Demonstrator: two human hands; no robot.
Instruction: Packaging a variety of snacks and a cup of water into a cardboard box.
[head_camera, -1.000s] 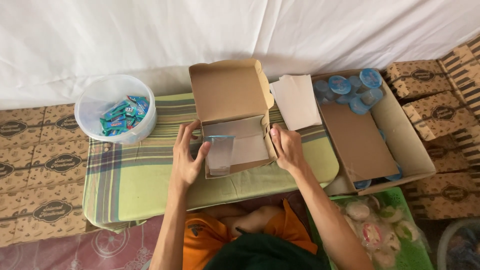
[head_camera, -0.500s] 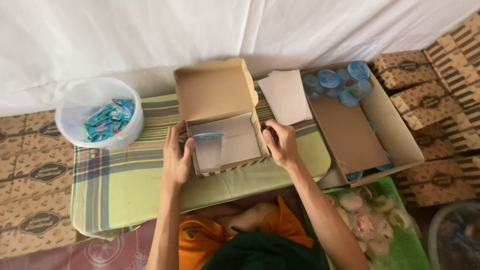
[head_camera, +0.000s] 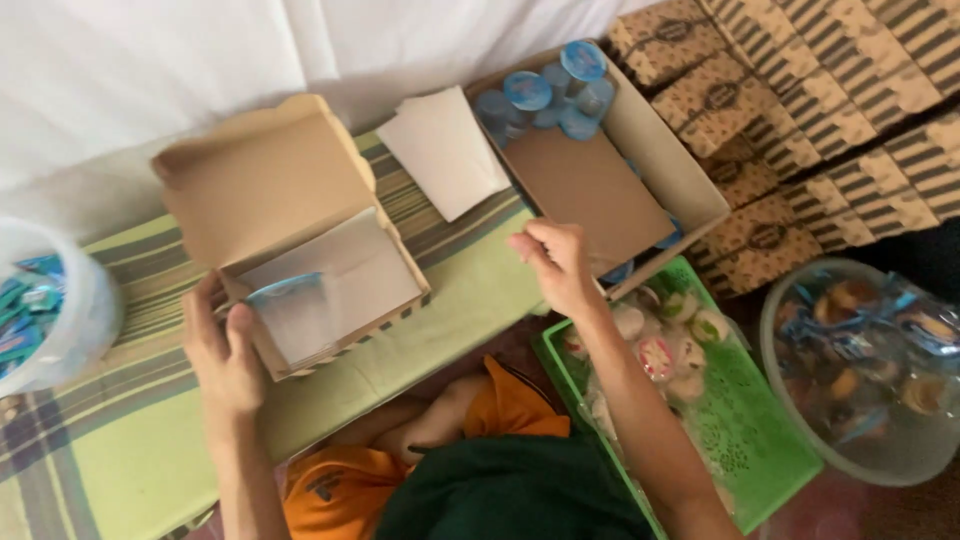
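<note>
The left hand (head_camera: 225, 360) is gripping the near left corner of the small open box (head_camera: 300, 250), thumb curled over the rim, which is keeping the light cardboard from sliding on the surface (head_camera: 130, 440) with its green striped cloth. The box is sitting at the middle of that cloth, its lid standing open behind; a white paper liner and a clear cup with a blue rim (head_camera: 290, 305) are lying inside. The right hand (head_camera: 560, 265) is hovering empty, fingers loosely curled, over the near edge of the big carton (head_camera: 680, 190) holding blue-lidded cups (head_camera: 545, 95). A stack of white paper (head_camera: 445, 150) is lying between the two boxes.
</note>
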